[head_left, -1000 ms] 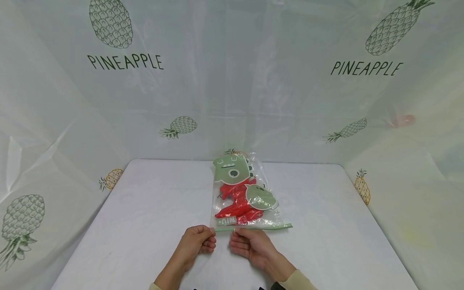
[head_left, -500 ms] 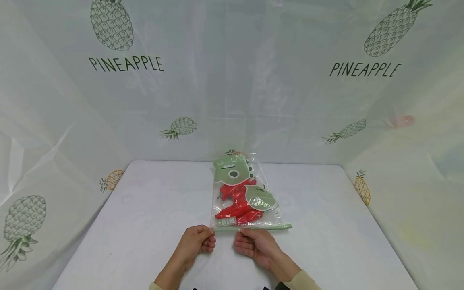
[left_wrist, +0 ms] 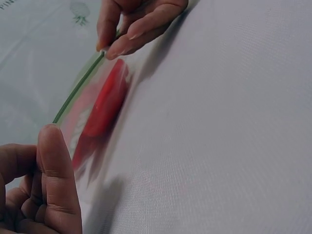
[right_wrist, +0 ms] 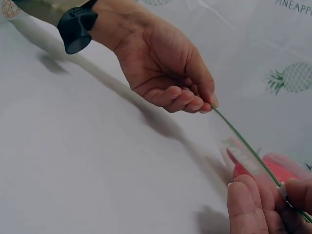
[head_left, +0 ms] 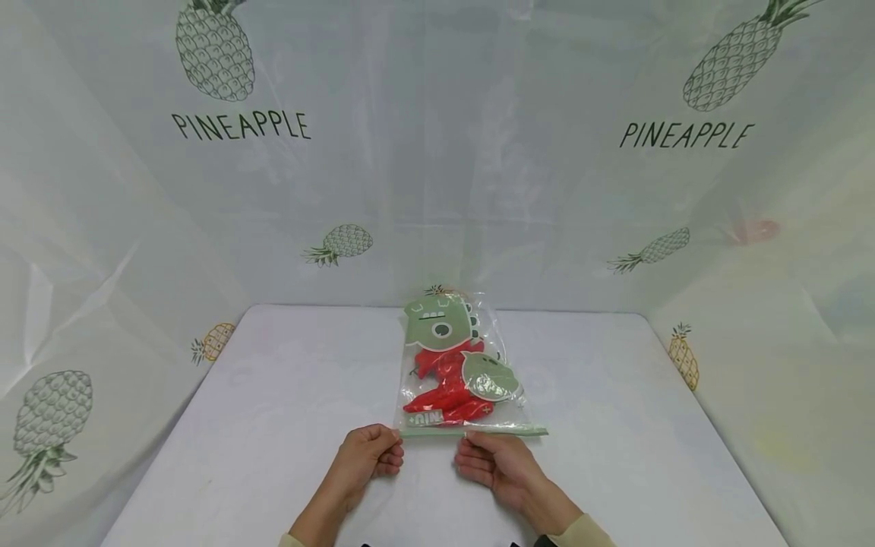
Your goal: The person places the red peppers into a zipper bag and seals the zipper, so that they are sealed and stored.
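A clear slider zip bag [head_left: 410, 357] printed with green cartoon figures lies flat, its green zip strip [head_left: 437, 432] toward me. Inside are several glossy red things shaped like peppers [head_left: 447, 384]. My left hand [head_left: 369, 456] pinches the strip's left end between thumb and index finger. Right of it, my right hand [head_left: 499, 463] pinches the small white slider [right_wrist: 282, 189] on the strip, as the right wrist view shows. Between the hands the strip runs taut, raised off the table in both wrist views. The right part of the strip extends past my right hand.
The bag lies on a white-covered table [head_left: 273, 380], near its back edge. A pale curtain [head_left: 478, 167] with pineapple prints hangs behind and on both sides. A dark wrist device [right_wrist: 78, 29] sits on my left wrist.
My right hand has slid to the right along the zip strip, widening the gap between the hands. My left hand stays at the left end of the strip.
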Tool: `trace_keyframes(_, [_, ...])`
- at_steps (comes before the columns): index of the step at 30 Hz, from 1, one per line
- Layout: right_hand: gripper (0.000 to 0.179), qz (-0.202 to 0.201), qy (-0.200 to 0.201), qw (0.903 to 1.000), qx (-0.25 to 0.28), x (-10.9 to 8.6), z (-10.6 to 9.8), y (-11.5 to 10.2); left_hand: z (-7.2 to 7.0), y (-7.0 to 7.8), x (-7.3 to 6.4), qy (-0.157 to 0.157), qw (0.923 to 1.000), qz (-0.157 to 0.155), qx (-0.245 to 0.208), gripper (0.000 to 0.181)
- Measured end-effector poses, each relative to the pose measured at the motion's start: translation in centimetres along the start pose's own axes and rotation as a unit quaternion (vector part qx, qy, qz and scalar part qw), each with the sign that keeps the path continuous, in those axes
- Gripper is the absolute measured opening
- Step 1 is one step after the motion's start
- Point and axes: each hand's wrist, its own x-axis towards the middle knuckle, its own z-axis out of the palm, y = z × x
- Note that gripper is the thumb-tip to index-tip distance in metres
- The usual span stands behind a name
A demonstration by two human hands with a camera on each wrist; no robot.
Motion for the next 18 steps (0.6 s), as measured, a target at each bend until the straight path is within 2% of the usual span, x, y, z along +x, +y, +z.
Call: trace_keyframes(18, [0.021,-0.007,0.022,0.9997,-0.005,-0.8,-2.5,-0.9,-0.6,0.2,-0.2,0.011,0.9999,-0.008,-0.003,0.028])
